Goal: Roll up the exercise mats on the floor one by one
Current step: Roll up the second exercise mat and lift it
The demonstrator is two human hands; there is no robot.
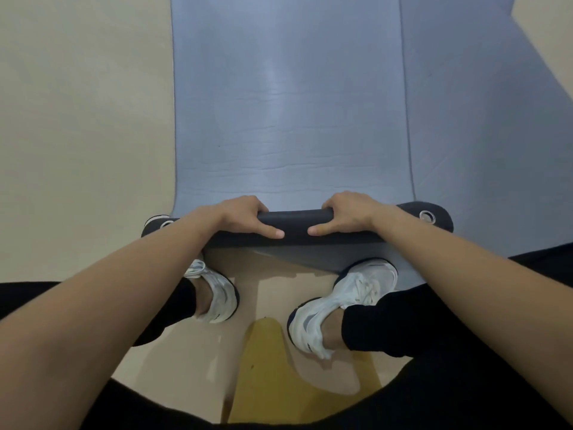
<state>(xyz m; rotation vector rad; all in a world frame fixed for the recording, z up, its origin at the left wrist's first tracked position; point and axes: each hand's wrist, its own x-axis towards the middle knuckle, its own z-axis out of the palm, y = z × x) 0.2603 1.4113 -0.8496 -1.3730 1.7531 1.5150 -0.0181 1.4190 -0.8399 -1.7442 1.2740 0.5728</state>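
Observation:
A blue-grey exercise mat (288, 103) lies flat on the floor and stretches away from me. Its near end is curled over into a low roll (296, 226) that shows the mat's dark underside, with a metal eyelet at each corner. My left hand (245, 214) grips the roll left of centre, fingers over the top and thumb along the front. My right hand (347, 212) grips it the same way right of centre. A second blue-grey mat (483, 125) lies flat beside the first, on its right.
My two white shoes (347, 296) stand on the beige floor (80, 119) just behind the roll; the right toe touches the second mat's near edge. A yellow floor patch (263, 367) lies between my legs. Bare floor extends to the left.

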